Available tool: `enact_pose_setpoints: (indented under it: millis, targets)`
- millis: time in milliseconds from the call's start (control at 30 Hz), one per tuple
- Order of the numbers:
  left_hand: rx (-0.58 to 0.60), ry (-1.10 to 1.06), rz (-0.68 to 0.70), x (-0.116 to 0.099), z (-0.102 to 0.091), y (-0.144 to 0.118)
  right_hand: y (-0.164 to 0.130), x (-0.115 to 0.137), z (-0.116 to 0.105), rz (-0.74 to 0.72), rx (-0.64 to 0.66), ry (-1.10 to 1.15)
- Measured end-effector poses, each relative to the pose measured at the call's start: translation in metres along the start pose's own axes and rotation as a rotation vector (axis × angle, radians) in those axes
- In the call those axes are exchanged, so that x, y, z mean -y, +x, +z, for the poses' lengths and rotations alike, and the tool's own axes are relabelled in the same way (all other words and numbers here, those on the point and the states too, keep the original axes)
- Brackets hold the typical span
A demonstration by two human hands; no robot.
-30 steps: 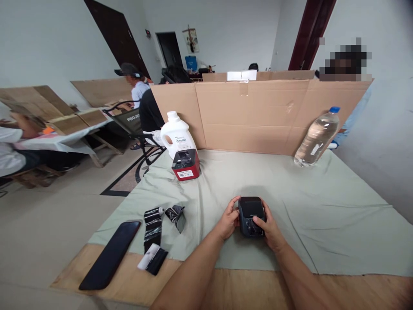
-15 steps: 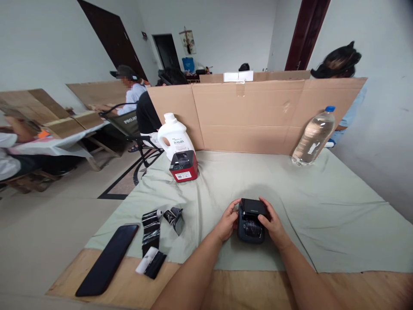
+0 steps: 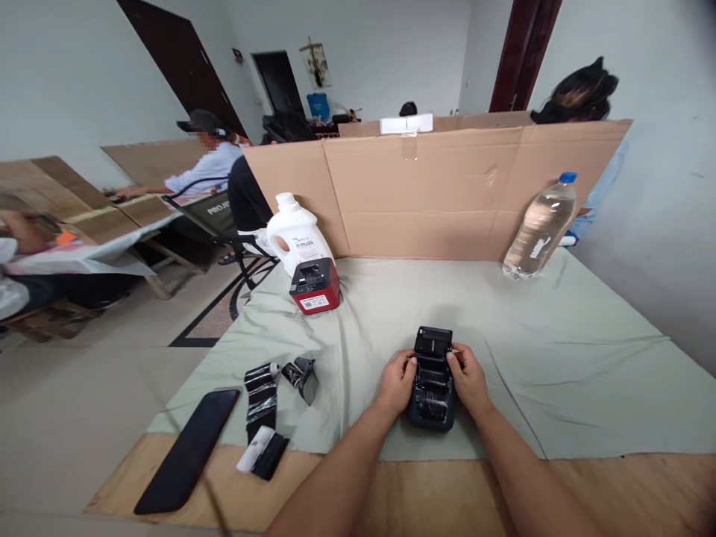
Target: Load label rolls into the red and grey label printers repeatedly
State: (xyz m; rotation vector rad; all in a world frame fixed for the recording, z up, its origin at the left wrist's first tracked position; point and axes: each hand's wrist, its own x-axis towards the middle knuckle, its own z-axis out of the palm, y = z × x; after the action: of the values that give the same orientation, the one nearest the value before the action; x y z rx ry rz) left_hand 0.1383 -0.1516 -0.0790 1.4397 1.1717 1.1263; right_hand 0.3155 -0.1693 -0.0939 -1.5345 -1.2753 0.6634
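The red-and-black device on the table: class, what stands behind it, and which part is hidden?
Behind the red-and-black device stands a white jug; its cap and handle show. The device covers most of the jug's lower part, which cannot be seen.

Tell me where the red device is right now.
In the head view, the red device stands left of centre on the pale green cloth, just in front of the white jug.
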Motion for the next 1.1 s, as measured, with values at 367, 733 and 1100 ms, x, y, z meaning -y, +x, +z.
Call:
enact_pose_setpoints:
  millis: [367, 733, 1100]
  targets:
    - [-0.148, 0.092, 0.098, 0.001, -0.002, -0.001, -0.001, -0.002, 0.008, -0.062, -0.069, -0.125]
    - [0.363, 0.642, 0.220, -0.062, 0.011, 0.007, 0.000, 0.000, 0.008, -0.069, -0.090, -0.177]
    - [0.660, 1.298, 0.266, -0.085, 0.038, 0.019, 0.002, -0.005, 0.010, -0.085, -0.093, -0.231]
